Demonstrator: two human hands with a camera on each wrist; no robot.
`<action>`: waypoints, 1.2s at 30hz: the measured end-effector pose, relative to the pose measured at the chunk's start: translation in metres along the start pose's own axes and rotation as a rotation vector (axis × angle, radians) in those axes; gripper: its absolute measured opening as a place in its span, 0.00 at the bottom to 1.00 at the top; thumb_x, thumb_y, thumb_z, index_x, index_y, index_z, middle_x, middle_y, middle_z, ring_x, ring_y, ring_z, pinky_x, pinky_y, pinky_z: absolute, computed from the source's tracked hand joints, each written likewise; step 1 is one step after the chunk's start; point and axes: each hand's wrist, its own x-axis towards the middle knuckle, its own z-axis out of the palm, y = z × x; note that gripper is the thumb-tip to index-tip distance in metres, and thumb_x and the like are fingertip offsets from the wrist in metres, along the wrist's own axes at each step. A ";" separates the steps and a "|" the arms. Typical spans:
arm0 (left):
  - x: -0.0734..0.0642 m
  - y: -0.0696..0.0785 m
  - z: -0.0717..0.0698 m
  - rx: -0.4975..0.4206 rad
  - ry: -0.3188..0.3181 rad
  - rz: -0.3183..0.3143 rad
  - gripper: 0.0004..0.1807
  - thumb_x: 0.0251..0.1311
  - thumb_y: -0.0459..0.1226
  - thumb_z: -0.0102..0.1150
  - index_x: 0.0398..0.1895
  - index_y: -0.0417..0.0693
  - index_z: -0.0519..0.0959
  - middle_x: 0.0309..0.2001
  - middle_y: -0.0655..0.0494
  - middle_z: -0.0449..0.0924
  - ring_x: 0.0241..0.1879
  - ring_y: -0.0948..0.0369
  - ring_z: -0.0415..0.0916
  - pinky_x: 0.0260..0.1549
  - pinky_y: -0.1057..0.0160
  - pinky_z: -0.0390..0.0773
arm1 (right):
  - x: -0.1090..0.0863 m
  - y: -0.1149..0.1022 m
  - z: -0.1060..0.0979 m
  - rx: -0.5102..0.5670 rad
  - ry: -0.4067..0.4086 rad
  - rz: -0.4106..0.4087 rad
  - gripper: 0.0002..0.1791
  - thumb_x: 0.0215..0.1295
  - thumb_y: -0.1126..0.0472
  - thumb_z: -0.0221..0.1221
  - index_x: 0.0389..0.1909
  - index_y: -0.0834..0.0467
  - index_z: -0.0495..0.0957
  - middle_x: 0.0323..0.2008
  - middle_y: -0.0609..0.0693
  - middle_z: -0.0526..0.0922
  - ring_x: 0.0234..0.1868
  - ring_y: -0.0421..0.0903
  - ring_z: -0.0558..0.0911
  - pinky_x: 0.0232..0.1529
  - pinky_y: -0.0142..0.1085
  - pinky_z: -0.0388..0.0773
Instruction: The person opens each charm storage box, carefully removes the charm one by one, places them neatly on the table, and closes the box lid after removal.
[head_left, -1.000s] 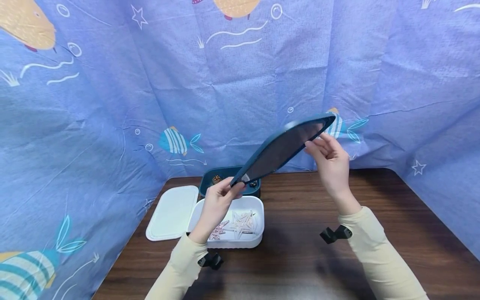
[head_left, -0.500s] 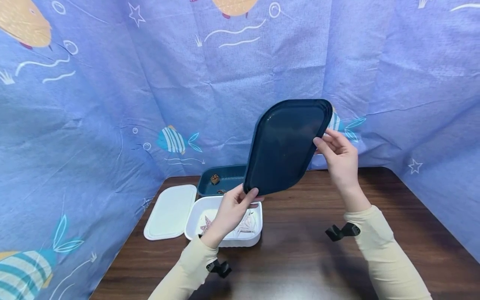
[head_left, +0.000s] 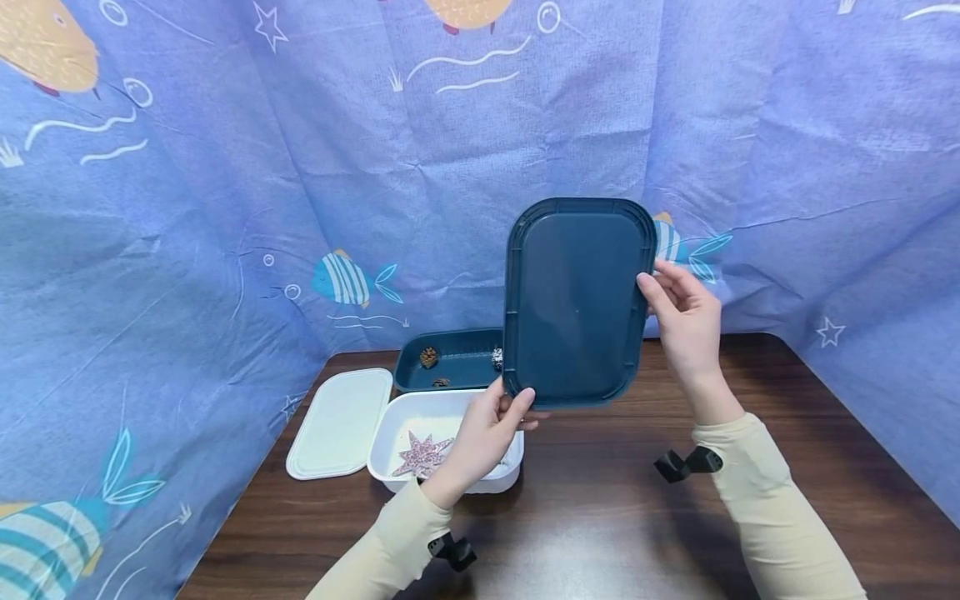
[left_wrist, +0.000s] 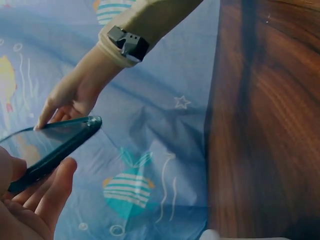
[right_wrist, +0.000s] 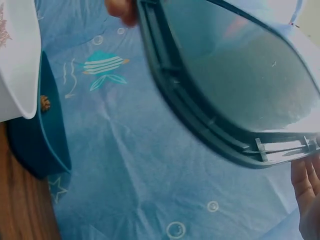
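Note:
A dark teal box lid (head_left: 577, 304) is held up over the table, its ridged underside facing the head camera. My left hand (head_left: 483, 437) pinches its lower left corner, thumb on the near face. At the right edge my right hand (head_left: 682, 325) pinches it between thumb and fingers. Below my left hand stands a white box (head_left: 386, 417), partly covered by that hand, with a pink glittery star (head_left: 422, 456) inside. Behind it a dark teal box (head_left: 465, 367) holds pine cones (head_left: 428, 357); the lid covers its right end.
A white lid (head_left: 341, 425) lies flat on the left of the brown wooden table (head_left: 600, 517). Blue fabric (head_left: 465, 167) printed with fish hangs behind the table and along both sides.
The teal lid has swung from nearly edge-on and slanted to upright, underside towards the head camera. My left hand has moved right and slightly down with its corner; my right hand moved slightly right.

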 end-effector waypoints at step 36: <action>-0.017 -0.027 0.024 -0.039 0.080 -0.054 0.37 0.73 0.38 0.57 0.79 0.41 0.53 0.79 0.42 0.49 0.71 0.48 0.63 0.61 0.62 0.71 | -0.015 0.055 -0.018 -0.425 0.115 0.204 0.21 0.72 0.50 0.61 0.60 0.56 0.82 0.40 0.38 0.82 0.33 0.33 0.79 0.36 0.24 0.74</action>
